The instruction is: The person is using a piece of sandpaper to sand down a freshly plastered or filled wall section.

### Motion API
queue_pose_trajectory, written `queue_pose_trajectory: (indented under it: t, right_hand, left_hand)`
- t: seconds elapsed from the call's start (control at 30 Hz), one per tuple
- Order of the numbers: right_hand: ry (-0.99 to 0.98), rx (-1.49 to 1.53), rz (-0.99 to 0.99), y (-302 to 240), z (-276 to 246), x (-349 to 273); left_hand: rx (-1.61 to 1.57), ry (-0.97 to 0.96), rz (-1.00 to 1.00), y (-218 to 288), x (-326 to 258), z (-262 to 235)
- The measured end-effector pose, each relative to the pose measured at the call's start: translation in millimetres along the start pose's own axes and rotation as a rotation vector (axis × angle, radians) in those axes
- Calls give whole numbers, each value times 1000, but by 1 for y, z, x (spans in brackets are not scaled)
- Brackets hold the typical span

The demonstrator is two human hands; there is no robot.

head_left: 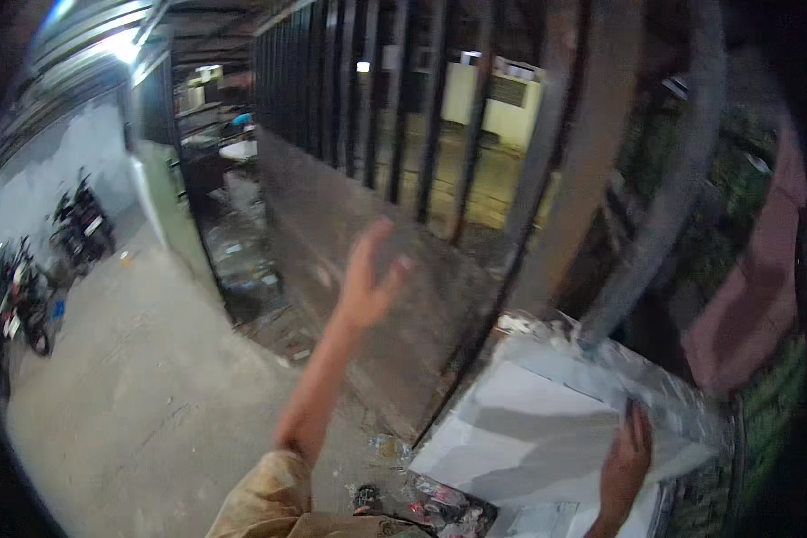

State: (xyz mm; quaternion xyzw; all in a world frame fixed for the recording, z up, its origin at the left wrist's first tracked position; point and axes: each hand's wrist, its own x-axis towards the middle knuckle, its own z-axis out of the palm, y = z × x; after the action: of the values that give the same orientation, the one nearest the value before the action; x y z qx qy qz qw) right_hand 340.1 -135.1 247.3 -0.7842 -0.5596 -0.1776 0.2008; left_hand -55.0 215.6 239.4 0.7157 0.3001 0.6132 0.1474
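Note:
My left hand [368,282] is raised in the air at the middle of the view, fingers apart and nothing in it. Behind it stands a metal gate [332,197] with upright bars above a brown sheet panel. At the lower right, my right hand [628,462] reaches over a white slab-like surface [529,403], its fingers stretched out and close together. A small dark patch shows at its fingertips; whether this is an object or a shadow I cannot tell. Blur softens both hands. Shadows fall across the white surface, beside a rough greyish border [646,377].
Motorbikes [81,220] stand by a pale wall [54,152] at the far left, past a concrete floor [152,386]. Rusty posts [592,152] rise behind the white surface. A pinkish cloth or sheet [744,305] hangs at the right. Litter [448,507] lies below the slab.

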Motion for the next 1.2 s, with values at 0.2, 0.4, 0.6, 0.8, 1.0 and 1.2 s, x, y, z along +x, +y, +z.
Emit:
queue_pose_trajectory:
  t: [0.2, 0.4, 0.6, 0.8, 1.0, 1.2]
  right_hand:
    - [11, 51, -3, -20, -2, -1]
    - [94, 12, -4, -11, -11, -4]
    - [118, -47, -75, -2, -5, 4]
    - [103, -16, -96, 0, -2, 10]
    - [116, -63, -28, -15, 5, -5]
    - [173, -15, 41, 6, 2, 3]
  left_hand:
    - [-90, 100, -103, -28, 116, -11]
    - [-98, 253, -73, -65, 161, 18]
    - [-136, 132, -383, -111, 185, 17]
    - [94, 247, -82, -194, 205, 12]
    - [-82, 164, -19, -159, 181, 33]
    - [-23, 183, -6, -173, 184, 26]
